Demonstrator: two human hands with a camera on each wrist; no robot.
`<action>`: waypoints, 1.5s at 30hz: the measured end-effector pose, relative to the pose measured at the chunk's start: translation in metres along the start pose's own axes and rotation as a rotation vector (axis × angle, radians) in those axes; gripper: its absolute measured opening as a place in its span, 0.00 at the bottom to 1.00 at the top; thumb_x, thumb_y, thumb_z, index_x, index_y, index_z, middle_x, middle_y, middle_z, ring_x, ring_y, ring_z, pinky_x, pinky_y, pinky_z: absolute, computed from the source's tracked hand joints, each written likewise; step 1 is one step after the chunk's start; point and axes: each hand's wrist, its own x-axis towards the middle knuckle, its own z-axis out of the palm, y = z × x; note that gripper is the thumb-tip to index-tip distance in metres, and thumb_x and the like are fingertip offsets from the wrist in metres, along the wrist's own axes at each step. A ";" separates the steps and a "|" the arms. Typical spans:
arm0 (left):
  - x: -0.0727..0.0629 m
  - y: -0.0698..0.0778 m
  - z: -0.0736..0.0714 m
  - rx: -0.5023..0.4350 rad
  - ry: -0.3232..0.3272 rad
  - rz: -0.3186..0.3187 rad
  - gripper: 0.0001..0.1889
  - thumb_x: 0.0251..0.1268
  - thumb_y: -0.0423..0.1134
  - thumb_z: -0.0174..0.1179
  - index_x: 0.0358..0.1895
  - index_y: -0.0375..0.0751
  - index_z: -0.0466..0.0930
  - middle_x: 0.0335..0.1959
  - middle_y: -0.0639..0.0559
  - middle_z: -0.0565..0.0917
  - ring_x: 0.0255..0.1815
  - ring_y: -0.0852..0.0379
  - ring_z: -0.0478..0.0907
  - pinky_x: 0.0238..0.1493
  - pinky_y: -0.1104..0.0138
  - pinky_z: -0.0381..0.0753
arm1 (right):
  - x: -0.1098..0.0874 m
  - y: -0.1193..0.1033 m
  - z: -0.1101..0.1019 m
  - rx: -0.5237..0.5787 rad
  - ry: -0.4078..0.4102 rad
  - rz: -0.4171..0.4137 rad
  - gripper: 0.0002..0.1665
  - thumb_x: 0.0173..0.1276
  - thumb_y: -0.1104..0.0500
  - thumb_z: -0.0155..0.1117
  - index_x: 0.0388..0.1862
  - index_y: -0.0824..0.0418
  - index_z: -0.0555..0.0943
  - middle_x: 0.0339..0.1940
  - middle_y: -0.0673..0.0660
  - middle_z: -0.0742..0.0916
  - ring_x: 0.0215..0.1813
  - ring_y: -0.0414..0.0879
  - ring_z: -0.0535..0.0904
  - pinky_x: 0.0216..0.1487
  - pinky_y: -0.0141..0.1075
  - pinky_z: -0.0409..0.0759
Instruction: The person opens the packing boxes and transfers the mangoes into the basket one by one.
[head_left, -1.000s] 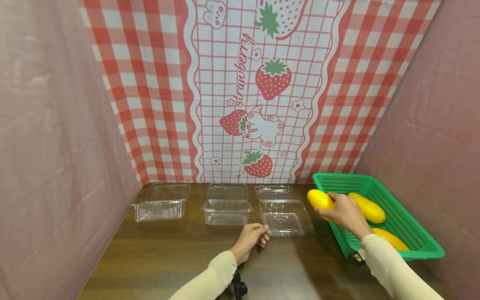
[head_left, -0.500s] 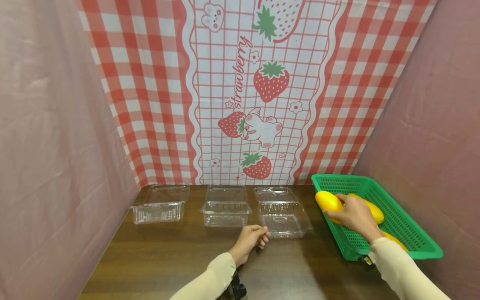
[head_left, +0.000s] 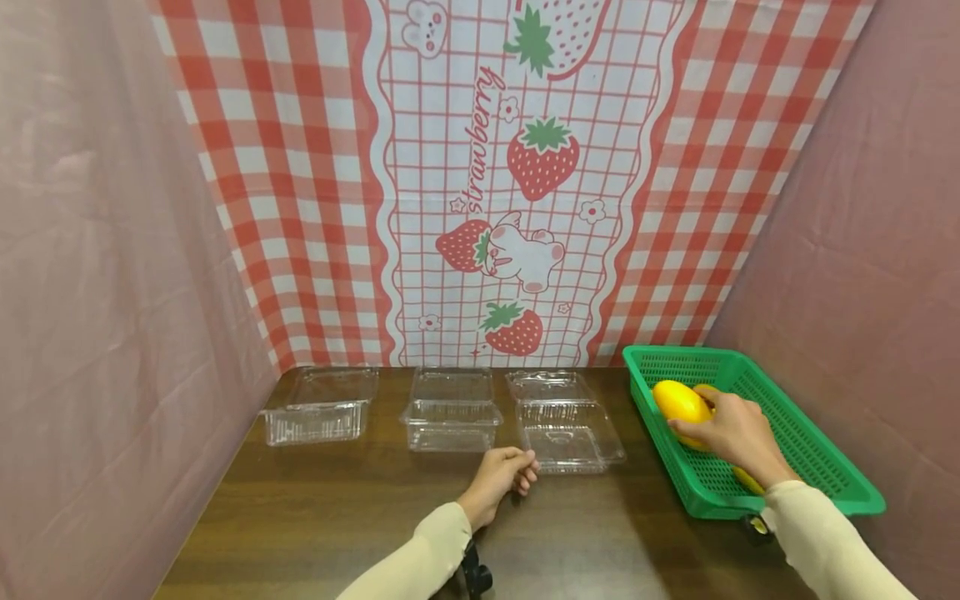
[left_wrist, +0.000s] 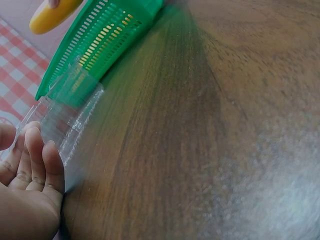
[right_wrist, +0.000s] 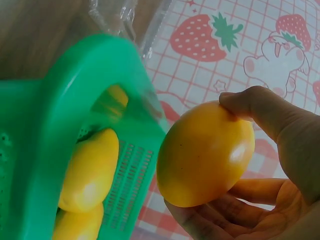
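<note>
A yellow mango (head_left: 678, 410) is gripped in my right hand (head_left: 738, 433), thumb on one side and fingers on the other. In the head view it is over the left side of the green basket (head_left: 670, 462). The right wrist view shows two more mangoes, one (right_wrist: 92, 170) just above another (right_wrist: 80, 224), inside the basket; my hand mostly hides them in the head view. My left hand (head_left: 495, 485) rests on the table, fingers loosely curled and holding nothing. Its fingertips lie right at the front left corner of a clear plastic clamshell box (head_left: 562, 446) with its lid up.
Two more clear clamshell boxes stand to the left, a middle one (head_left: 452, 437) and a far left one (head_left: 315, 425), both with lids folded back. A checked strawberry cloth (head_left: 487, 167) hangs behind the wooden table (head_left: 337, 500), and pink cloth (head_left: 840, 292) hangs at the sides.
My right hand has carried the mango rightward, from the basket's left rim to over its inside. The left hand has stayed in place.
</note>
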 end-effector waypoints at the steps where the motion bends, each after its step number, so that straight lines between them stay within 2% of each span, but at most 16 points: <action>1: 0.000 0.000 0.000 0.002 0.000 0.001 0.15 0.76 0.37 0.59 0.40 0.22 0.83 0.23 0.52 0.80 0.21 0.62 0.73 0.24 0.72 0.76 | -0.001 0.002 -0.001 -0.001 -0.003 0.000 0.46 0.64 0.41 0.74 0.65 0.76 0.74 0.43 0.69 0.86 0.34 0.54 0.75 0.30 0.40 0.70; 5: 0.000 -0.001 0.000 0.000 0.002 -0.003 0.16 0.75 0.38 0.60 0.40 0.21 0.83 0.23 0.52 0.80 0.21 0.62 0.73 0.24 0.72 0.76 | -0.006 0.010 -0.003 -0.007 -0.004 0.010 0.49 0.65 0.39 0.74 0.68 0.76 0.72 0.44 0.70 0.86 0.34 0.54 0.75 0.30 0.40 0.69; 9: 0.000 -0.002 0.000 0.003 0.005 -0.002 0.17 0.75 0.38 0.60 0.40 0.21 0.83 0.22 0.52 0.80 0.21 0.62 0.74 0.24 0.72 0.77 | -0.012 0.017 -0.004 -0.001 -0.008 0.033 0.49 0.64 0.40 0.74 0.66 0.77 0.73 0.42 0.67 0.86 0.34 0.53 0.75 0.29 0.40 0.69; 19: 0.001 -0.001 0.000 0.005 0.006 0.003 0.17 0.76 0.37 0.59 0.42 0.18 0.81 0.22 0.53 0.80 0.21 0.63 0.73 0.24 0.73 0.76 | -0.021 0.033 -0.005 -0.029 -0.034 0.076 0.51 0.61 0.40 0.76 0.63 0.82 0.73 0.42 0.69 0.85 0.35 0.56 0.74 0.31 0.41 0.68; 28: -0.001 0.000 0.001 0.017 0.013 -0.004 0.17 0.75 0.38 0.60 0.41 0.21 0.83 0.23 0.53 0.81 0.21 0.62 0.74 0.25 0.72 0.77 | -0.026 0.045 -0.003 -0.047 -0.049 0.083 0.50 0.62 0.41 0.75 0.63 0.81 0.73 0.31 0.58 0.82 0.30 0.51 0.71 0.28 0.40 0.65; 35: 0.000 0.000 0.001 0.018 0.015 0.003 0.17 0.76 0.37 0.59 0.41 0.20 0.82 0.23 0.53 0.80 0.22 0.62 0.74 0.25 0.73 0.76 | -0.030 0.055 -0.001 -0.065 -0.053 0.084 0.49 0.61 0.41 0.76 0.63 0.81 0.74 0.32 0.58 0.82 0.30 0.51 0.71 0.28 0.40 0.65; 45: 0.001 0.000 0.001 0.010 0.015 -0.001 0.17 0.75 0.37 0.60 0.40 0.20 0.82 0.22 0.53 0.81 0.21 0.62 0.74 0.25 0.73 0.76 | -0.035 0.066 0.002 -0.048 -0.132 0.086 0.50 0.60 0.42 0.77 0.66 0.78 0.74 0.27 0.55 0.78 0.27 0.49 0.70 0.27 0.40 0.66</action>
